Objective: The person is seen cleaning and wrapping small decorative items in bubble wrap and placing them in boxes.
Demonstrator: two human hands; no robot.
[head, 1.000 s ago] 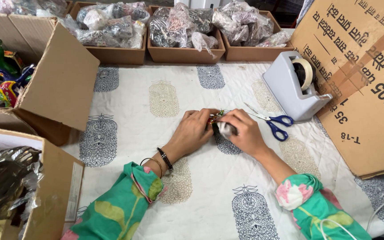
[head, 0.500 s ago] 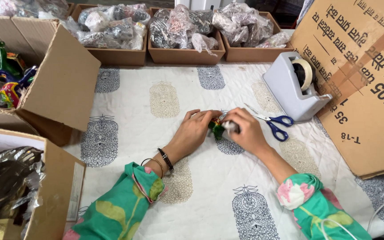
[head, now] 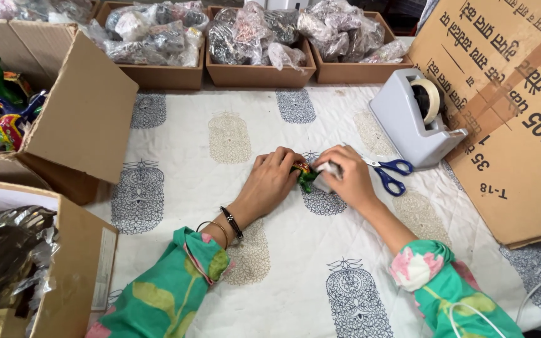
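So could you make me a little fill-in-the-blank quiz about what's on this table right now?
1. Both hands, left hand and right hand, meet on a small ____ figurine.
2. The scissors have ____ handles.
3. The grey tape dispenser stands beside the person's ____ hand.
4. The patterned cloth is mostly ____.

Missing words: green; blue; right; white

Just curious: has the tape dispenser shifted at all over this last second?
No. The tape dispenser sits as before, beside the scissors and against the big carton.

Green toy (head: 307, 178) — blue-handled scissors (head: 391, 174)
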